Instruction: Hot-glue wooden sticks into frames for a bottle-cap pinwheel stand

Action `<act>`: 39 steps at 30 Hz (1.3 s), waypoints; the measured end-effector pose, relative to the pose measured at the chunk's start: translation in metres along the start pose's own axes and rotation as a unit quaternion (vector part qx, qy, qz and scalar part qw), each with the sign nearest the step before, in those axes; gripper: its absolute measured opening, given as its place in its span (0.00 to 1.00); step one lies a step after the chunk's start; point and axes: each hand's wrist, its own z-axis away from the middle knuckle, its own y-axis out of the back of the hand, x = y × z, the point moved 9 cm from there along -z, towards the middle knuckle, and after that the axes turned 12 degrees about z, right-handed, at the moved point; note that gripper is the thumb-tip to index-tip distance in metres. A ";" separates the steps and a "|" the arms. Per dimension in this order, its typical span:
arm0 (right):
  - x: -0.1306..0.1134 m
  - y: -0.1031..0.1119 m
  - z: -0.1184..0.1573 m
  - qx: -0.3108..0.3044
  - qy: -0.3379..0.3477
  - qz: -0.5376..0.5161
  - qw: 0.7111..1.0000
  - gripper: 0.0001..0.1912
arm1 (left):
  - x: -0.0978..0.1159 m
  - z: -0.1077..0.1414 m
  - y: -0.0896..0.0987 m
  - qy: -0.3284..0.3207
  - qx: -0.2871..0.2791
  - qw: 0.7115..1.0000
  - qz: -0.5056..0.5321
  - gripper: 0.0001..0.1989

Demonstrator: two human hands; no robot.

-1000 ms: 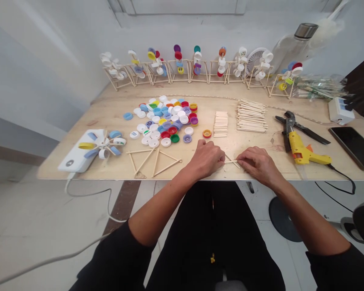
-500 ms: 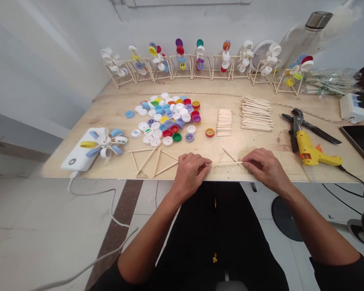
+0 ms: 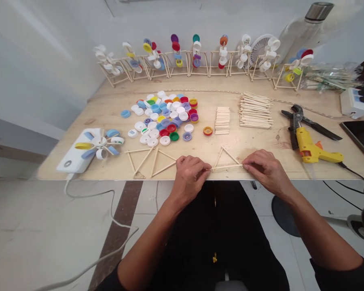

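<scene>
A thin wooden stick (image 3: 227, 166) runs level between my hands near the table's front edge. My left hand (image 3: 190, 176) pinches its left end, and my right hand (image 3: 262, 167) pinches the right end. Two more sticks meet at a point above it in an upside-down V (image 3: 222, 148), so the three outline a triangle. Left of my left hand lie two stick triangles, one (image 3: 139, 150) farther left and another (image 3: 164, 163) whose right corner is close to my fingers.
Behind are a heap of bottle caps (image 3: 165, 117), short sticks (image 3: 223, 120) and longer sticks (image 3: 255, 111). At right lie a yellow glue gun (image 3: 314, 151), black-handled cutters (image 3: 309, 125) and a phone (image 3: 360, 139). Stick stands with cap wheels (image 3: 197, 60) line the wall. A cap wheel (image 3: 100, 143) rests on a white box.
The stick between my hands has come down toward the front edge, now across the lower ends of the two V sticks. Both hands keep their pinch. The view has shifted slightly.
</scene>
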 end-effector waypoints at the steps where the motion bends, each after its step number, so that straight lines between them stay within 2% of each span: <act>1: 0.000 0.000 0.000 -0.001 0.001 0.001 1.000 0.06 | 0.000 0.000 0.000 0.000 0.001 1.000 -0.001 0.07; 39: -0.001 0.001 0.002 0.019 -0.003 0.000 1.000 0.05 | 0.005 0.002 0.000 -0.024 0.029 0.999 0.005 0.08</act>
